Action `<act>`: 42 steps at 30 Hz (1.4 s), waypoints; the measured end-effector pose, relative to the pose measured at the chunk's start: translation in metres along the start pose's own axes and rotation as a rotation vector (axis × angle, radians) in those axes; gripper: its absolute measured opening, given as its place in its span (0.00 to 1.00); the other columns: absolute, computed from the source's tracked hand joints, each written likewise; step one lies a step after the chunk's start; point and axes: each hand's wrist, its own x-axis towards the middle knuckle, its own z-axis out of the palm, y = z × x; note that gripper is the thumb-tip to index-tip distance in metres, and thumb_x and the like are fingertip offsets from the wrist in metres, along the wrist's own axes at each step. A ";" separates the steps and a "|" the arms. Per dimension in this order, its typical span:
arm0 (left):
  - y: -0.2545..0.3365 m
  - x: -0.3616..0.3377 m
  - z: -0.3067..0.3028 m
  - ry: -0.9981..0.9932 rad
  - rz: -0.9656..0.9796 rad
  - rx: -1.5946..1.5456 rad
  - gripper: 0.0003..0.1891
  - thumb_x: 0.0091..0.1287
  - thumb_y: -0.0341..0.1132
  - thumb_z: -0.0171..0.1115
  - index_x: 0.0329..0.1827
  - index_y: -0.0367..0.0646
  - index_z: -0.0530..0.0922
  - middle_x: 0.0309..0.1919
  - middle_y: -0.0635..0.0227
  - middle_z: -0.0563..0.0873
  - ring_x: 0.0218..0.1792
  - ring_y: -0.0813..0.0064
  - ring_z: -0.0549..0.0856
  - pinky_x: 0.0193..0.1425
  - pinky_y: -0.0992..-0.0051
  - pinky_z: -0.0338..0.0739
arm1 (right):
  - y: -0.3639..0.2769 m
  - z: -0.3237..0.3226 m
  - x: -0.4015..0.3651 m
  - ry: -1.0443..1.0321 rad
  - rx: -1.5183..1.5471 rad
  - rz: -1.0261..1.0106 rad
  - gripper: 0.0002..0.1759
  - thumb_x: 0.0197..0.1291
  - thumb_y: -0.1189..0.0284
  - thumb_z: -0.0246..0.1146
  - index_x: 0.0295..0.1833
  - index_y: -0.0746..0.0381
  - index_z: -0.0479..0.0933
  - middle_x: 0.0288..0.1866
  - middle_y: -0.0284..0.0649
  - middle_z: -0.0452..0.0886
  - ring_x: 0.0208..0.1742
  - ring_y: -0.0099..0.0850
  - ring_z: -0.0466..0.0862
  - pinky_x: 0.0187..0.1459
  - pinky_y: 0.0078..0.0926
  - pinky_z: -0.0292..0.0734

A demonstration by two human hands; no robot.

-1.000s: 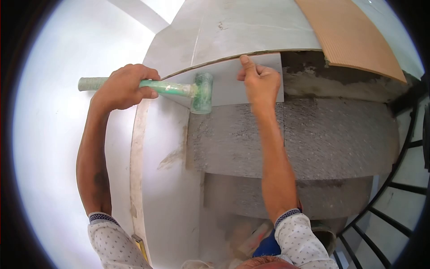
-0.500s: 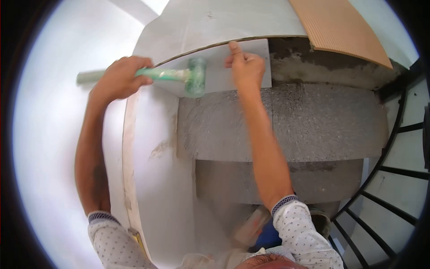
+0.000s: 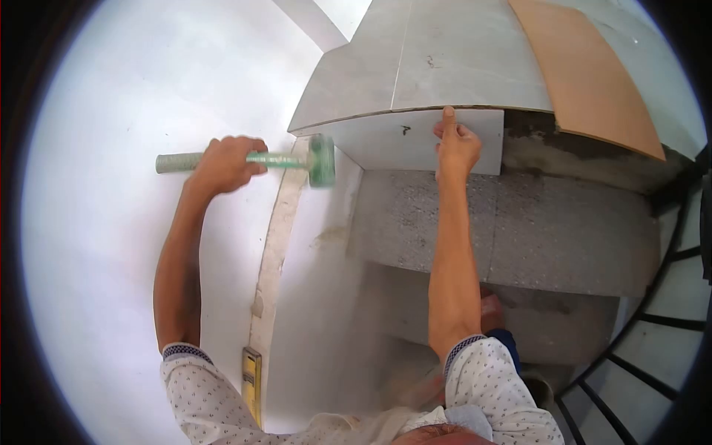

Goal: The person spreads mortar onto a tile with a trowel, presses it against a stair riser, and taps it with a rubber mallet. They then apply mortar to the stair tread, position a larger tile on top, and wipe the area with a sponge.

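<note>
Fingers of the left hand [image 3: 225, 165] wrapped round the handle of a green mallet [image 3: 322, 161], handle held roughly level, head toward the stairs and slightly blurred; it overlaps the left end of the white tile [image 3: 397, 144] in view, contact not clear. Right hand [image 3: 457, 152] in front of that tile, toward its right end: thumb extended up to the top edge, fingers curled; whether they pinch the tile, cannot tell. Tile stands as a riser below the pale tiled surface [image 3: 475, 63], a thin dark seam running between them. Small dark mark on its face. Surface beneath: speckled grey step [image 3: 578, 230], a joint line across it, another dusty step [image 3: 567, 319] lower down. Room: white wall [image 3: 111, 230] along the left, black railing [image 3: 671, 322] at right, tan board [image 3: 597, 85] on the upper surface, its near edge overhanging. Edges: tile's right edge upright, just past the right hand; beyond it a rough bare recess [image 3: 578, 153] reaches toward the railing. Pale strip [image 3: 278, 230] descends between the forearms, yellow level [image 3: 252, 382] at its lower end, near the left sleeve. Open room between the forearms; open air left of the mallet hand too, up to the wall.
</note>
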 end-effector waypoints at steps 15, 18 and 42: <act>0.056 0.063 0.014 -0.030 0.272 -0.171 0.16 0.58 0.38 0.71 0.49 0.45 0.85 0.39 0.57 0.88 0.44 0.55 0.84 0.57 0.60 0.74 | 0.011 0.008 0.007 0.021 0.187 -0.038 0.27 0.55 0.52 0.74 0.25 0.68 0.80 0.22 0.39 0.80 0.25 0.25 0.77 0.27 0.20 0.69; 0.071 0.064 0.007 0.018 0.211 -0.057 0.16 0.59 0.32 0.69 0.50 0.41 0.84 0.39 0.52 0.86 0.44 0.54 0.84 0.52 0.60 0.76 | 0.017 0.012 0.009 0.031 0.147 -0.054 0.29 0.57 0.50 0.71 0.23 0.68 0.80 0.20 0.39 0.80 0.25 0.27 0.78 0.32 0.26 0.72; 0.095 0.066 -0.007 -0.015 0.239 -0.200 0.14 0.59 0.30 0.70 0.48 0.38 0.82 0.38 0.54 0.86 0.41 0.57 0.82 0.50 0.63 0.75 | -0.004 0.002 -0.002 0.020 0.115 -0.045 0.29 0.59 0.51 0.68 0.21 0.68 0.80 0.21 0.42 0.80 0.28 0.30 0.78 0.36 0.31 0.73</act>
